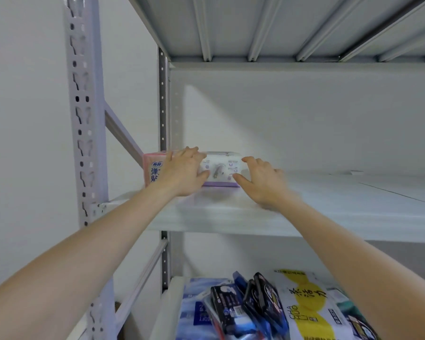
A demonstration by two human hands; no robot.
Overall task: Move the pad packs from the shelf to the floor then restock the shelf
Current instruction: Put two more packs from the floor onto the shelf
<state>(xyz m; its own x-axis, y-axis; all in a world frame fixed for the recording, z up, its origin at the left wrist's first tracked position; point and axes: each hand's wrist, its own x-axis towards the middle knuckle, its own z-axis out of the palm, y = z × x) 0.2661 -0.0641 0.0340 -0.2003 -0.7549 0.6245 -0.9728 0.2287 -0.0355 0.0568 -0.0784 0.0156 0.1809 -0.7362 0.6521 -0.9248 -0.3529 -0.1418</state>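
Two pad packs stand at the back left of the white shelf board [341,212]: a pink pack [153,171] in the corner and a white and purple pack [222,170] beside it on the right. My left hand [182,173] lies over the seam between both packs, thumb on the white pack's front. My right hand [263,181] sits at the white pack's right end, fingers spread, thumb touching its lower front corner. Neither hand has a pack lifted.
The grey perforated upright [84,119] stands at the left, and the shelf above [280,28] is a ribbed ceiling overhead. The lower shelf holds several packs: blue [196,312], black [250,307], and a white and yellow bag [307,305].
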